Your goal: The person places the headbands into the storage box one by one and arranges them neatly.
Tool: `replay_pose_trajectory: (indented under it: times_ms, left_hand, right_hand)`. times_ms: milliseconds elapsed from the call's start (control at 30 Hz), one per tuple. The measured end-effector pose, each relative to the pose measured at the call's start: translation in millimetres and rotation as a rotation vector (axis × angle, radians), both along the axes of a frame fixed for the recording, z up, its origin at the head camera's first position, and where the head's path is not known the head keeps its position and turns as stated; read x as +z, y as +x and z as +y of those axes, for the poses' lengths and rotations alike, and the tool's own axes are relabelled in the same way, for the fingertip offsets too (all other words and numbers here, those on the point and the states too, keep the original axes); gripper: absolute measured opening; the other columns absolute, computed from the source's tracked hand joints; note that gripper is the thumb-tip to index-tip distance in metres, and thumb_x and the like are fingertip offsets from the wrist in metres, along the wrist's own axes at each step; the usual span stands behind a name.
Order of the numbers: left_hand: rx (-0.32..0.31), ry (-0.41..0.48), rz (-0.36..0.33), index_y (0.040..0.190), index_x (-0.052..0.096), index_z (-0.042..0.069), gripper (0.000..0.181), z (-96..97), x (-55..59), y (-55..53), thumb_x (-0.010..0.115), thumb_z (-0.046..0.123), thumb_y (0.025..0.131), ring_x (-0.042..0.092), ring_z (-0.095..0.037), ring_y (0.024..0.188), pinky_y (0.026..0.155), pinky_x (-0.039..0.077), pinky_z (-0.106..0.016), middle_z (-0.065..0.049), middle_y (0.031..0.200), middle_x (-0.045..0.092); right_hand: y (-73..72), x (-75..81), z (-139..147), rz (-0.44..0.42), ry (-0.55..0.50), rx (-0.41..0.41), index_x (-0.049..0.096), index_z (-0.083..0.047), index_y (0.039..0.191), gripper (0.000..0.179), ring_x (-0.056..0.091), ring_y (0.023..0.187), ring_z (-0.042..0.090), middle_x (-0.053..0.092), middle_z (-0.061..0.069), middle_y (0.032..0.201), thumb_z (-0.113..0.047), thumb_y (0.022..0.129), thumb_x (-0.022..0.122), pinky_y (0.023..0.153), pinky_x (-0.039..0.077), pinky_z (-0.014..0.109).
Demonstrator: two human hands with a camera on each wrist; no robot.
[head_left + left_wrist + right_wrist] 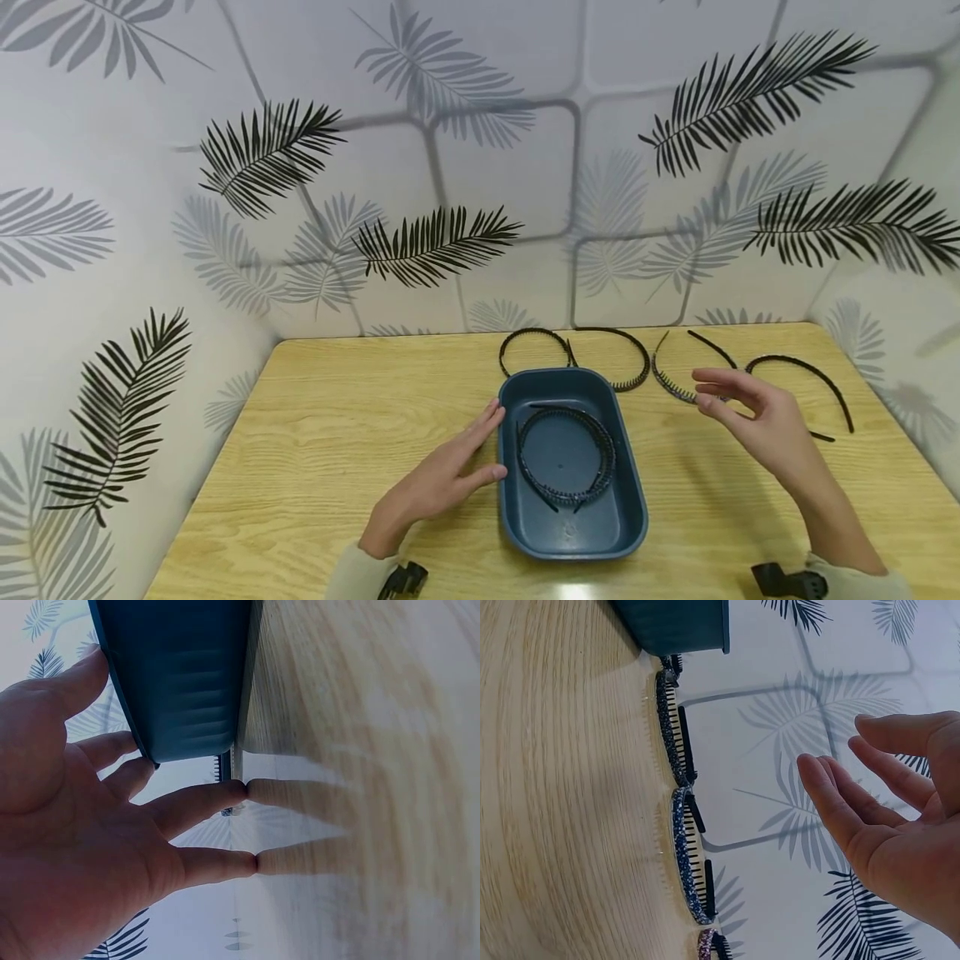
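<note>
Flat yellow wood-grain tabletop [360,392]: smooth, glossy, one glare spot. Blue rounded-rectangular bin [607,530]: smooth plastic, low sheen. Dark curved toothed headbands [681,851] toward tabletop's far edge: plastic-looking, glittery speckled faces.

leaf-patterned wall [510,179], pale wooden table [352,408]

Spreading beneath the fingers of the left hand [442,483] and right hand [768,429] as a wood-grain table [337,408]. Carrying a blue tray [573,537] touching the left fingers, to their right. Also carrying dark headbands [787,359]: two beyond and right of the left fingers, one past the right fingertips, another to their right.
</note>
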State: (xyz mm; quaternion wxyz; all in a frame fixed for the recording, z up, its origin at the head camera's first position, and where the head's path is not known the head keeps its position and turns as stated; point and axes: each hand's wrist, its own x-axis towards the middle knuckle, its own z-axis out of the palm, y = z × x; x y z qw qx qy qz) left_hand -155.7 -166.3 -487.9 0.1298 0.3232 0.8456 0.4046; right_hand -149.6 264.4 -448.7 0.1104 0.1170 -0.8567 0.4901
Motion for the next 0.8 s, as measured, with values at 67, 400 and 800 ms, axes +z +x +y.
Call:
replay_pose_trajectory:
  times_ms: [67, 400, 800]
  left_hand:
    - [-0.002, 0.000, 0.004, 0.167, 0.013, 0.013, 0.077, 0.3, -0.1, -0.1, 0.056, 0.037, 0.107, 0.007, -0.013, 0.156, 0.123, 0.021, -0.050, 0.002, 0.173, 0.002]
    - [-0.005, 0.002, 0.018, 0.166, 0.013, 0.011, 0.076, 1.2, -0.8, 0.8, 0.056, 0.035, 0.108, 0.008, -0.020, 0.156, 0.123, 0.020, -0.053, -0.001, 0.173, 0.002]
    - [0.005, -0.008, 0.000, 0.167, 0.012, 0.014, 0.077, -0.1, -1.2, -0.2, 0.055, 0.038, 0.107, 0.006, -0.012, 0.156, 0.124, 0.020, -0.049, 0.005, 0.172, 0.000]
  right_hand:
    - [0.0, -0.5, 2.4, -0.005, -0.002, -0.003, 0.065, -0.006, 0.136, 0.037, 0.062, 0.110, -0.006, 0.072, -0.012, 0.117, -0.014, 0.100, 0.070, 0.083, 0.048, 0.009]
    - [-3.5, -3.7, 10.5, 0.019, -0.067, -0.009, 0.059, -0.003, 0.142, 0.044, 0.065, 0.108, 0.000, 0.068, -0.016, 0.123, -0.007, 0.099, 0.069, 0.084, 0.054, 0.015]
    - [-11.3, -15.5, 41.3, 0.034, 0.051, -0.053, 0.061, -0.005, 0.141, 0.045, 0.061, 0.107, -0.006, 0.064, -0.023, 0.121, -0.009, 0.098, 0.072, 0.082, 0.047, 0.006]
